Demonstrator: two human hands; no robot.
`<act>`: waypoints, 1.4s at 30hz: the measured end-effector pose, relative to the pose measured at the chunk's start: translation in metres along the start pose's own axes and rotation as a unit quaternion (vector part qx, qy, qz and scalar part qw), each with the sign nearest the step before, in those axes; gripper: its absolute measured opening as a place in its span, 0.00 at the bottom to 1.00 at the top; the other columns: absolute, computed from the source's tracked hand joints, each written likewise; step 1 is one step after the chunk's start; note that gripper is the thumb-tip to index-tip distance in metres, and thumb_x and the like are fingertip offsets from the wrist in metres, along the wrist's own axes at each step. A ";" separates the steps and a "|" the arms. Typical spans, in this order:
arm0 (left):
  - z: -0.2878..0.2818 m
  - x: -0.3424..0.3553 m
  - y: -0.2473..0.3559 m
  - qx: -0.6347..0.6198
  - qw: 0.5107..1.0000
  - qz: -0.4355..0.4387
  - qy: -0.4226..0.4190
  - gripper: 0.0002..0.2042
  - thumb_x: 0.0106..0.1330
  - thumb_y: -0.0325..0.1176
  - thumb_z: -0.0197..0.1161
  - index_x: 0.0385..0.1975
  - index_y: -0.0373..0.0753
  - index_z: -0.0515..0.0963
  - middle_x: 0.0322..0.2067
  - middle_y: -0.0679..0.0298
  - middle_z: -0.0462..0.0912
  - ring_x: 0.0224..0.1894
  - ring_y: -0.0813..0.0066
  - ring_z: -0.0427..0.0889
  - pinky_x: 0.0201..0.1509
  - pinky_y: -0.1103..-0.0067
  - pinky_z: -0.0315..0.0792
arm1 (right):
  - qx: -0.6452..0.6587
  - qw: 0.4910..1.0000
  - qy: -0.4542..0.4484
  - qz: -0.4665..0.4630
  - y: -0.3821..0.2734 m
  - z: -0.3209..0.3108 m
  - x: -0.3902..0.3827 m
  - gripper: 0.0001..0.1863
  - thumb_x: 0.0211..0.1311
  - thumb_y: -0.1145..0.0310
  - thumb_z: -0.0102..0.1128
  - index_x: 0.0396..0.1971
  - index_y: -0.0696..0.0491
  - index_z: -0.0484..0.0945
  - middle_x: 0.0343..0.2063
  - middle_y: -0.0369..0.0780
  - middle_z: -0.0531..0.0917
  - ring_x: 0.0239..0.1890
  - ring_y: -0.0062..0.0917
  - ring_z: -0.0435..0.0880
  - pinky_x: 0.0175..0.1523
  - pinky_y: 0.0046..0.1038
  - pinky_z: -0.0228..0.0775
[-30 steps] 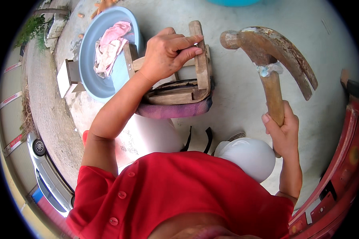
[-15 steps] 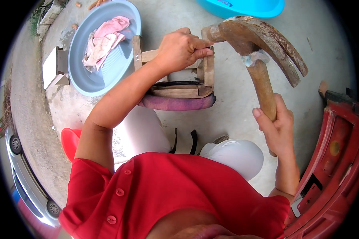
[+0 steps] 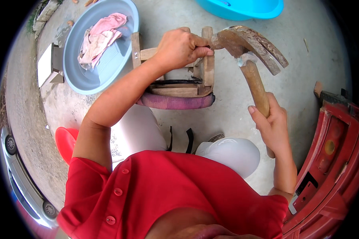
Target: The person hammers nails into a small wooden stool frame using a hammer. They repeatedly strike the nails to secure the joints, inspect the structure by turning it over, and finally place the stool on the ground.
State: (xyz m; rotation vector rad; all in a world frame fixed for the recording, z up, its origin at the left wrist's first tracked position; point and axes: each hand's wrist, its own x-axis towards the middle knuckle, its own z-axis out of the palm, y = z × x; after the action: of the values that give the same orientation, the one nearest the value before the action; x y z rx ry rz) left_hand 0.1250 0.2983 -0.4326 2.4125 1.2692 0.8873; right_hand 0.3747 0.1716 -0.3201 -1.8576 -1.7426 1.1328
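A small wooden stool [image 3: 183, 92] with a purple padded seat is tipped in front of me, its bare frame showing above the padding. My left hand [image 3: 180, 48] is closed in a pinch beside a wooden leg of it; whatever sits between thumb and finger is too small to make out. In my right hand [image 3: 274, 125] is a claw hammer [image 3: 257, 85], gripped by its wooden handle. Its rusty head has the striking face beside that leg, close to my left fingertips, and the claw points off to the right. Pale wrapping shows where handle and head meet.
A grey-blue basin [image 3: 70, 55] holding a pink cloth [image 3: 101, 40] stands at the upper left. Beyond the stool is a bright blue basin [image 3: 247, 10]. A red plastic thing [image 3: 66, 141] lies left, and a red metal frame [image 3: 327, 159] flanks my right.
The hammer head has come down and left, closer to the stool leg and my left fingertips. My left hand keeps its pinch there. The whole view has shifted slightly.
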 end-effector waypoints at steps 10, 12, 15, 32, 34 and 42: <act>-0.004 -0.001 0.002 -0.029 0.999 -0.022 -0.014 0.15 0.51 0.50 0.68 0.32 0.47 0.85 0.19 0.59 0.79 0.25 0.62 0.75 0.30 0.70 0.70 | -0.043 0.998 0.010 -0.046 -0.009 -0.001 -0.004 0.12 0.59 0.67 0.60 0.38 0.56 0.72 0.14 0.36 0.70 0.17 0.18 0.68 0.24 0.23 0.61; -0.005 0.000 0.000 -0.016 0.999 -0.033 -0.037 0.17 0.50 0.50 0.69 0.35 0.47 0.84 0.20 0.59 0.79 0.27 0.61 0.76 0.31 0.69 0.70 | -0.045 0.999 0.006 -0.025 -0.006 -0.005 -0.004 0.12 0.59 0.67 0.60 0.38 0.56 0.72 0.14 0.35 0.70 0.17 0.17 0.67 0.24 0.23 0.61; -0.012 0.002 0.005 -0.024 0.994 -0.069 -0.087 0.18 0.51 0.47 0.69 0.40 0.48 0.83 0.23 0.59 0.81 0.30 0.62 0.76 0.35 0.69 0.71 | -0.036 0.999 -0.001 0.004 -0.013 -0.012 -0.003 0.11 0.59 0.68 0.60 0.38 0.56 0.71 0.14 0.35 0.70 0.17 0.17 0.67 0.24 0.22 0.60; -0.020 0.003 -0.001 -0.109 0.983 -0.079 -0.128 0.29 0.47 0.39 0.66 0.55 0.45 0.73 0.29 0.56 0.83 0.33 0.57 0.80 0.39 0.68 0.71 | -0.024 0.995 0.060 -0.074 -0.030 -0.010 -0.008 0.11 0.59 0.67 0.60 0.35 0.57 0.70 0.13 0.35 0.69 0.16 0.17 0.66 0.23 0.26 0.59; -0.019 0.003 -0.001 -0.109 0.984 -0.077 -0.121 0.30 0.46 0.38 0.65 0.55 0.45 0.72 0.29 0.56 0.82 0.33 0.57 0.80 0.38 0.68 0.71 | -0.041 0.990 0.077 -0.112 -0.028 -0.004 -0.008 0.12 0.59 0.66 0.60 0.35 0.57 0.70 0.13 0.35 0.70 0.16 0.18 0.68 0.23 0.27 0.59; -0.013 0.002 -0.009 -0.134 0.983 -0.065 -0.110 0.30 0.46 0.38 0.65 0.54 0.45 0.73 0.28 0.55 0.82 0.31 0.56 0.80 0.36 0.68 0.71 | -0.048 0.998 0.023 0.032 -0.015 -0.010 -0.005 0.10 0.59 0.67 0.60 0.32 0.56 0.70 0.12 0.33 0.66 0.17 0.17 0.63 0.22 0.25 0.57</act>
State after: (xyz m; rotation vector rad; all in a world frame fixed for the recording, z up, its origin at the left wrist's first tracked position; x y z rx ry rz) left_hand 0.1118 0.3044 -0.4258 2.1248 1.1302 0.6848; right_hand 0.3726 0.1724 -0.3012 -1.9944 -1.7523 1.0378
